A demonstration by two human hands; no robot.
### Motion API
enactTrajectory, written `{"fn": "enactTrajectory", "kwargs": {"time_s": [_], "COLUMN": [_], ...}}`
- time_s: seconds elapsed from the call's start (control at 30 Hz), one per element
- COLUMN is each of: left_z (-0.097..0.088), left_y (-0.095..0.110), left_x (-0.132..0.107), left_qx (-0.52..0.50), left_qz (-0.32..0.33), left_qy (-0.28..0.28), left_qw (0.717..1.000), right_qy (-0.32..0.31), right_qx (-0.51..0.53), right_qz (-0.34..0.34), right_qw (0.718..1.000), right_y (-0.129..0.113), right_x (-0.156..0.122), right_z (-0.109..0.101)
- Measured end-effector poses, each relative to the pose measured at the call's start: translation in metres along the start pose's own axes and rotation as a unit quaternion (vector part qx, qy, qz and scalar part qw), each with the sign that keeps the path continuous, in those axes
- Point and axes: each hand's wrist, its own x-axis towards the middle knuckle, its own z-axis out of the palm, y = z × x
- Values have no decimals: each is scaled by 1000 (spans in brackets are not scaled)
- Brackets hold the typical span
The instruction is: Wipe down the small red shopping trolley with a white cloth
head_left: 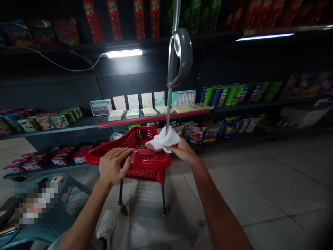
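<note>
Left of the red plastic mesh-walled basket (pixel 153 163) on its small wheels stands a blue-grey plastic chair (pixel 66 189). A white shoe (pixel 107 224) shows on the grey tiled floor (pixel 260 180) below the basket's near left corner. The left hand (pixel 113 166) lies on the basket's near rim, fingers laid flat and together over the edge, resting there rather than clenched. At the basket's far right corner a thin grey metal pole (pixel 168 109) rises nearly upright, its long axis running up to a grey loop-shaped grip (pixel 180 57) high above the basket. The right hand (pixel 183 150), the nearer one to the pole, pinches a crumpled white cloth (pixel 162 139) in closed fingers. The cloth is bunched against the pole's foot, just above the rim. Behind the basket run dark shelves (pixel 78 123) of coloured packets.
</note>
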Motion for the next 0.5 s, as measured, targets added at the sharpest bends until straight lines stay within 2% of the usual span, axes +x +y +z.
{"fn": "enactTrajectory", "kwargs": {"time_s": [0.13, 0.2, 0.3, 0.43, 0.5], "left_z": [-5, -7, -8, -5, -4], "left_y": [-19, -29, -49, -82, -95], "left_x": [-9, -13, -18, -23, -25], "left_qx": [-7, -16, -38, -66, -70], "left_qz": [21, 29, 49, 51, 43], "left_qy": [10, 10, 20, 35, 39], "left_qw": [1000, 999, 998, 996, 996], "right_qy": [142, 163, 105, -56, -106], "right_qx": [34, 37, 7, -31, -56], "right_qz": [-79, -105, -118, -82, -78], "right_qw": [986, 980, 987, 995, 990], "right_y": [-23, -31, -28, -4, 7], "right_x": [3, 3, 1, -9, -15], "right_z": [46, 62, 67, 60, 61]}}
